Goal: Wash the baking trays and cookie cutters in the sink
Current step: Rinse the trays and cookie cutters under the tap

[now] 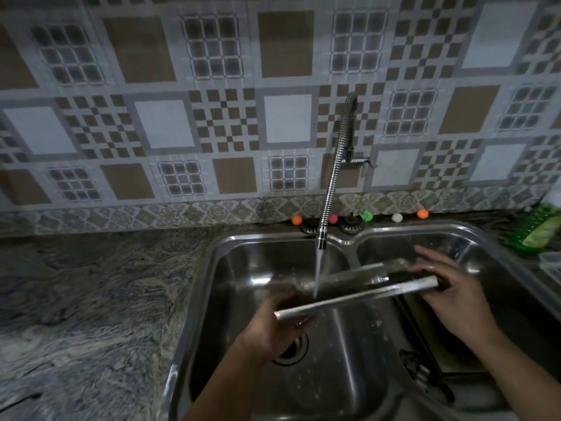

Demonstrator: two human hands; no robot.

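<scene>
A rectangular metal baking tray [358, 294] is held tilted over the left basin of the steel double sink [218, 256], its near rim facing me. My left hand [279, 326] grips the tray's lower left corner. My right hand [449, 293] holds its upper right end, fingers spread over the edge. Water runs from the flexible chrome faucet [331, 189] onto the tray's inner face. No cookie cutter can be made out; a dark object [425, 375] lies blurred in the right basin.
A grey stone countertop [85, 299] stretches to the left. The drain [291, 350] sits below my left hand. Small coloured balls [297, 220] line the sink's back ledge. A green rack [537, 229] stands at the far right by the patterned tile wall.
</scene>
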